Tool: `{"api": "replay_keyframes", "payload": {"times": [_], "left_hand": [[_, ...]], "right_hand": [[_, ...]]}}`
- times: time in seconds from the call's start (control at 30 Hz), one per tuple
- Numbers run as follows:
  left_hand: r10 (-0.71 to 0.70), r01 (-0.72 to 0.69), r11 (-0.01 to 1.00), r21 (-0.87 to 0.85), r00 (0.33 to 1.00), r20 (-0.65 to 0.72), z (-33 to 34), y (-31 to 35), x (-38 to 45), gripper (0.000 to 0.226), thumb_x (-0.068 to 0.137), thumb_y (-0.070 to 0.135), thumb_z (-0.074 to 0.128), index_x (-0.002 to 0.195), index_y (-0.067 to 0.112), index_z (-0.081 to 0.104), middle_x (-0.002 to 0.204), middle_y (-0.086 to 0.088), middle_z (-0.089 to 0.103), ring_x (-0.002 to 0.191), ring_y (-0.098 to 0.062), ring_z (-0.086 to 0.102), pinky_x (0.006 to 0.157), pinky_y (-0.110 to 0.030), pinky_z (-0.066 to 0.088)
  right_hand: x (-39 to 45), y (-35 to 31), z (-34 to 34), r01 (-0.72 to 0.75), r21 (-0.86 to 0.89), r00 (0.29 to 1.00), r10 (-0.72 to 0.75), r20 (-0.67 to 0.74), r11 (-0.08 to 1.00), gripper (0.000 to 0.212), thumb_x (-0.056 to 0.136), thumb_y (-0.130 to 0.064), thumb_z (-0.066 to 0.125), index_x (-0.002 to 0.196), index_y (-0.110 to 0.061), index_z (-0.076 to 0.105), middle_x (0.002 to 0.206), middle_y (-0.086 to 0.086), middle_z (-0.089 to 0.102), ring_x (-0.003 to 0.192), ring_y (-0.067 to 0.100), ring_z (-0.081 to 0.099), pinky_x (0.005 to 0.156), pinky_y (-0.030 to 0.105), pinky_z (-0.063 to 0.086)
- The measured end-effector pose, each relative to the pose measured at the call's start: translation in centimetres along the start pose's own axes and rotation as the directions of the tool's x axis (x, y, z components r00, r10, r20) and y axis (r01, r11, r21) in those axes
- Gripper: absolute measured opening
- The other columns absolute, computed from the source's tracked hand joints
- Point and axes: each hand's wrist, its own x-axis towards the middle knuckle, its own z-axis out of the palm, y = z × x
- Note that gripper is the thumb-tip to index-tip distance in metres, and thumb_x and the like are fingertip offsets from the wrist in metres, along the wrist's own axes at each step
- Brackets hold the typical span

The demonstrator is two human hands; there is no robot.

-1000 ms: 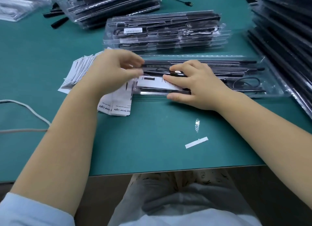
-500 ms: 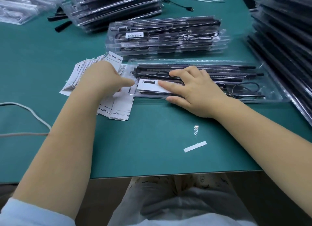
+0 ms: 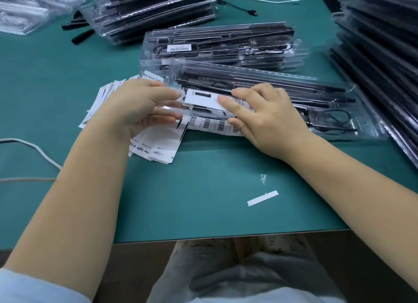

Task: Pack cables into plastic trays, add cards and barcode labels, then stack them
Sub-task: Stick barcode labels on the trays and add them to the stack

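A clear plastic tray [image 3: 282, 88] with black cables and rods is tilted, its left end raised off the green table. My left hand [image 3: 135, 106] grips that left end, thumb above and fingers below. My right hand [image 3: 271, 119] holds the tray's front edge, with fingers resting on the white card [image 3: 201, 99] inside it and the thumb at the edge. Under the raised end lies a sheet of barcode labels [image 3: 214, 125]. A fanned pile of white cards [image 3: 158, 142] lies beneath my left hand.
A stack of packed trays [image 3: 226, 45] with a barcode label on top stands just behind. Taller tray stacks stand at the right [image 3: 384, 42] and back left [image 3: 147, 9]. A white backing strip [image 3: 262, 198] lies near the table's front edge; a grey cable [image 3: 34, 144] crosses the left.
The tray's left end has come up off the table, uncovering the barcode sheet. My left hand has moved from the card pile onto the tray's end.
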Motion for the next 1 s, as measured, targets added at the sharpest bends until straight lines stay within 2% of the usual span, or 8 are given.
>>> {"api": "replay_keyframes", "payload": {"times": [0.13, 0.33, 0.53, 0.67, 0.77, 0.83, 0.9, 1.0], "left_hand": [[-0.032, 0.031, 0.999, 0.016, 0.997, 0.076, -0.7, 0.2, -0.1, 0.027, 0.086, 0.003, 0.060, 0.112, 0.010, 0.054, 0.066, -0.004, 0.072, 0.057, -0.020, 0.069, 0.048, -0.020, 0.053], [0.016, -0.023, 0.995, 0.094, 0.997, 0.081, -0.4, 0.1, 0.0, 0.017, 0.087, 0.002, 0.054, 0.100, 0.014, 0.055, 0.072, -0.010, 0.059, 0.045, -0.014, 0.056, 0.045, -0.020, 0.049], [0.034, -0.034, 0.999, 0.000, 0.999, 0.042, -0.2, 0.1, 0.3, 0.044, 0.084, -0.004, 0.056, 0.124, 0.008, 0.045, 0.061, -0.008, 0.064, 0.049, -0.014, 0.060, 0.045, -0.020, 0.049], [-0.006, 0.006, 1.000, 0.009, 1.000, 0.030, -0.1, -0.2, 0.4, 0.043, 0.080, -0.011, 0.057, 0.120, 0.005, 0.049, 0.056, -0.009, 0.067, 0.046, -0.013, 0.060, 0.043, -0.018, 0.048], [0.013, -0.014, 1.000, 0.025, 1.000, 0.017, 0.3, -0.3, 0.5, 0.019, 0.084, -0.002, 0.059, 0.102, 0.003, 0.058, 0.055, -0.006, 0.064, 0.044, -0.011, 0.058, 0.042, -0.017, 0.048], [0.016, -0.016, 1.000, 0.023, 1.000, 0.008, 0.5, -0.3, 0.6, 0.010, 0.087, 0.007, 0.059, 0.095, 0.003, 0.061, 0.056, -0.004, 0.057, 0.043, -0.011, 0.052, 0.041, -0.017, 0.046], [-0.017, 0.017, 1.000, -0.010, 0.999, 0.028, 0.9, -0.4, 0.8, 0.011, 0.089, 0.009, 0.053, 0.097, 0.007, 0.060, 0.064, -0.005, 0.048, 0.048, -0.013, 0.048, 0.043, -0.018, 0.045], [-0.070, 0.075, 0.989, -0.126, 0.997, 0.041, 1.4, -0.3, 0.7, 0.008, 0.090, 0.014, 0.050, 0.091, 0.010, 0.057, 0.079, -0.012, 0.053, 0.059, -0.024, 0.058, 0.052, -0.028, 0.055]], "right_hand": [[-0.1, -0.1, -0.1, 0.013, -0.006, 1.000, -0.013, -0.007, 1.000, 0.037, 0.097, -0.033, 0.042, 0.119, -0.014, 0.066, 0.109, 0.013, 0.067, 0.085, 0.033, 0.064, 0.064, 0.040, 0.049], [-0.2, -0.2, -0.6, 0.006, 0.022, 1.000, -0.006, -0.005, 1.000, 0.037, 0.096, -0.033, 0.044, 0.119, -0.013, 0.066, 0.108, 0.014, 0.067, 0.086, 0.034, 0.064, 0.065, 0.040, 0.050], [-0.2, 0.0, -0.6, -0.013, 0.029, 1.000, 0.012, 0.011, 0.999, 0.037, 0.094, -0.034, 0.048, 0.120, -0.013, 0.065, 0.110, 0.016, 0.066, 0.089, 0.036, 0.063, 0.069, 0.042, 0.050], [-0.4, -0.1, -0.3, -0.079, 0.076, 0.990, 0.070, 0.119, 0.994, 0.046, 0.085, -0.035, 0.062, 0.126, -0.013, 0.061, 0.120, 0.015, 0.061, 0.103, 0.037, 0.057, 0.082, 0.047, 0.045], [-0.2, -0.5, 0.0, -0.111, -0.022, 0.980, 0.113, 0.162, 0.994, 0.059, 0.078, -0.035, 0.069, 0.131, -0.014, 0.055, 0.123, 0.015, 0.058, 0.108, 0.037, 0.055, 0.087, 0.047, 0.040], [0.6, -0.9, 0.2, -0.118, -0.063, 0.987, 0.124, 0.105, 0.991, 0.058, 0.074, -0.030, 0.073, 0.129, -0.014, 0.058, 0.119, 0.016, 0.060, 0.104, 0.037, 0.058, 0.084, 0.046, 0.043], [1.5, -1.5, 0.5, -0.068, -0.099, 0.998, 0.066, -0.019, 0.993, 0.043, 0.076, -0.017, 0.068, 0.119, -0.012, 0.065, 0.108, 0.015, 0.066, 0.091, 0.033, 0.063, 0.074, 0.039, 0.048], [2.8, -2.4, 1.1, 0.019, -0.127, 0.989, -0.037, -0.144, 0.992, 0.031, 0.079, -0.002, 0.060, 0.107, -0.008, 0.070, 0.090, 0.011, 0.069, 0.071, 0.027, 0.062, 0.058, 0.031, 0.046]]}}
